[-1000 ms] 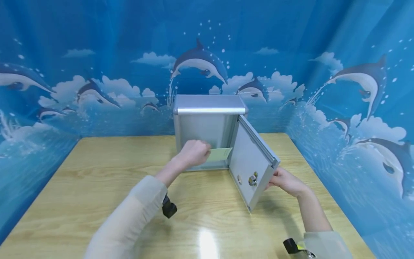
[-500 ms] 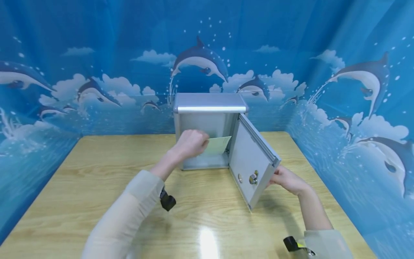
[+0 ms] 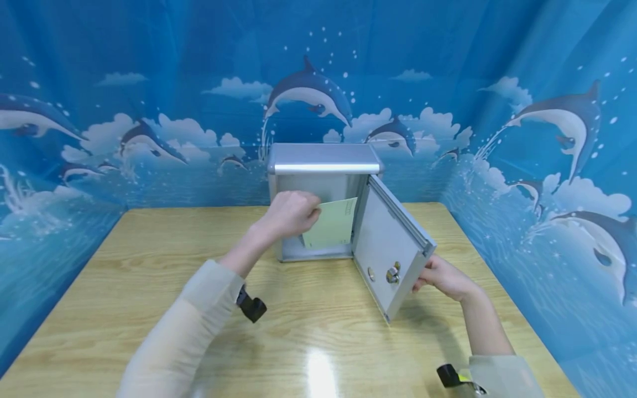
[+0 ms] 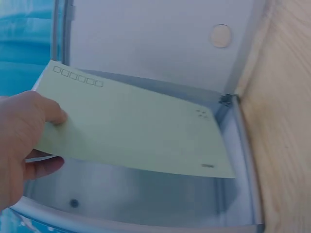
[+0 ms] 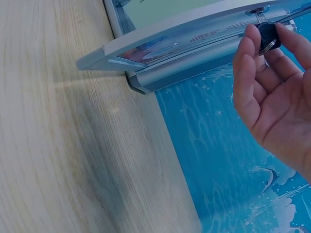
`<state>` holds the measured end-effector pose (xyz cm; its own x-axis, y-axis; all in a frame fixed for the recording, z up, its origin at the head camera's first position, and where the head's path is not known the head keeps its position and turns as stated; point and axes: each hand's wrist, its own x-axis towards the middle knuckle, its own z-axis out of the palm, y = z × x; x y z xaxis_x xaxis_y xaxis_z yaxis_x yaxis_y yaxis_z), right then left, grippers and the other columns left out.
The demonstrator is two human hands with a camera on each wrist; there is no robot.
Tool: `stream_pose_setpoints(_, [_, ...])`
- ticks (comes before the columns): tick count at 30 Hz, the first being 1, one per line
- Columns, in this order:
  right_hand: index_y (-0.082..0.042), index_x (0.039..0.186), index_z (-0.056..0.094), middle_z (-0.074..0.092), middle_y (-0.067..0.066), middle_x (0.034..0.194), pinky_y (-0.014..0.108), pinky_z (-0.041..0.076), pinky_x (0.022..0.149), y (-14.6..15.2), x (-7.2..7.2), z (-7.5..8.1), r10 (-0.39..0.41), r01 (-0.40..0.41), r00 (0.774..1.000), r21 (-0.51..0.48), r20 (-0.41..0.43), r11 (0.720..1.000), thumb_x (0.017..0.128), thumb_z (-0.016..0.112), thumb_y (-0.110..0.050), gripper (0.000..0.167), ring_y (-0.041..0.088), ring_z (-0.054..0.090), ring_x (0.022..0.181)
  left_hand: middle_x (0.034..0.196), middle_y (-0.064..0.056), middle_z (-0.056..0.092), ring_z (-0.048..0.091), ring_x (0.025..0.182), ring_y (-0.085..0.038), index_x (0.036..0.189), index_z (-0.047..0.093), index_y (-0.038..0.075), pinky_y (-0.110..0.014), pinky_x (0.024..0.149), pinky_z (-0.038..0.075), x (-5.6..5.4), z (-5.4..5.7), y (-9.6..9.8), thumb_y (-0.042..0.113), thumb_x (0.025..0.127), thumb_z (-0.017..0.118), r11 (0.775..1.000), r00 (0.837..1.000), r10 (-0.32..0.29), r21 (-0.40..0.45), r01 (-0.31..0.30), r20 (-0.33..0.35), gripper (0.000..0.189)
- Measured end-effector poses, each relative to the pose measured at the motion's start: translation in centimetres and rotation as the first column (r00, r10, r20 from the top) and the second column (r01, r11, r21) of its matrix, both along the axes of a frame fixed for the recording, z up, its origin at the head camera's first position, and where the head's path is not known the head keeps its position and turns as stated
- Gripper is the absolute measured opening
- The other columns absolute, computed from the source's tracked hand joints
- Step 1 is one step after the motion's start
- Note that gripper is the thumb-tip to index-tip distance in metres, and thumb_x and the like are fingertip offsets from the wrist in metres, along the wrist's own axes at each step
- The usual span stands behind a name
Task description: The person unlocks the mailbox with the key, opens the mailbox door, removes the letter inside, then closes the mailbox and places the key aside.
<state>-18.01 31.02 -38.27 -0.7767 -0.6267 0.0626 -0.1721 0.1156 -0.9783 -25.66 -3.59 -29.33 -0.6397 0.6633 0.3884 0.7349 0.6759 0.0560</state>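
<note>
A pale green envelope (image 3: 332,224) stands tilted at the opening of a silver metal box (image 3: 325,157). My left hand (image 3: 293,213) pinches it by one end, thumb on the printed face in the left wrist view, where a row of small squares marks the envelope (image 4: 131,126). The box's door (image 3: 390,243) is swung out to the right, its lock cam (image 3: 393,273) showing on the inner face. Behind that door, my right hand (image 3: 445,279) pinches a black-headed key (image 5: 268,36) that sits in the lock, as the right wrist view shows.
The box stands near the back of a wood-grain table (image 3: 164,265). A blue dolphin-print curtain (image 3: 209,72) closes off the back and both sides. A dark wrist camera (image 3: 251,307) hangs under the left wrist, and another camera (image 3: 448,376) under the right.
My left hand has risen and shifted slightly left, lifting and tilting the envelope so more of its face shows. The door and right hand have barely moved.
</note>
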Motion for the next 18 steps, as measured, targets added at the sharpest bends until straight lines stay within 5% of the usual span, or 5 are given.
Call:
stream_pose_setpoints(6, [-0.024, 0.102, 0.064, 0.06, -0.005, 0.076, 0.03, 0.052, 0.061, 0.0, 0.2, 0.2, -0.034, 0.034, 0.999, 0.033, 0.004, 0.999, 0.097, 0.041, -0.003, 0.031, 0.006, 0.056, 0.066, 0.058, 0.004, 0.046, 0.041, 0.051, -0.011, 0.067, 0.049, 0.015, -0.023, 0.049, 0.034, 0.8, 1.7, -0.5, 0.015, 0.091, 0.055, 0.999, 0.99, -0.003, -0.042, 0.009, 0.14, 0.025])
stream_pose_setpoints(9, [-0.025, 0.103, 0.064, 0.062, -0.004, 0.079, 0.03, 0.052, 0.061, 0.1, 0.3, 0.3, -0.053, 0.053, 0.999, 0.047, 0.004, 0.998, 0.097, 0.042, -0.003, 0.032, 0.007, 0.056, 0.066, 0.058, 0.003, 0.044, 0.041, 0.051, -0.011, 0.067, 0.049, 0.014, -0.023, 0.05, 0.034, 1.0, 2.2, -0.7, 0.015, 0.091, 0.056, 0.999, 0.969, -0.014, -0.038, 0.024, 0.248, 0.025])
stream_pose_setpoints(12, [-0.025, 0.103, 0.064, 0.063, -0.003, 0.081, 0.03, 0.052, 0.06, 0.1, 0.3, 0.3, -0.066, 0.066, 0.998, 0.05, 0.005, 0.997, 0.096, 0.043, -0.002, 0.032, 0.008, 0.057, 0.066, 0.058, 0.001, 0.043, 0.041, 0.052, -0.012, 0.068, 0.05, 0.012, -0.024, 0.052, 0.036, 1.0, 2.5, -0.8, 0.015, 0.09, 0.059, 0.999, 0.921, -0.03, -0.012, 0.037, 0.388, 0.024])
stream_pose_setpoints(18, [-0.024, 0.1, 0.065, 0.063, -0.003, 0.082, 0.028, 0.051, 0.059, -0.1, 0.3, 0.4, -0.072, 0.071, 0.997, 0.044, 0.021, 0.996, 0.096, 0.043, -0.002, 0.031, 0.007, 0.056, 0.065, 0.064, -0.001, 0.05, 0.045, 0.058, -0.013, 0.076, 0.059, 0.011, -0.026, 0.057, 0.044, 1.0, 2.0, -0.6, 0.017, 0.089, 0.062, 0.997, 0.791, -0.032, -0.031, 0.065, 0.611, 0.014])
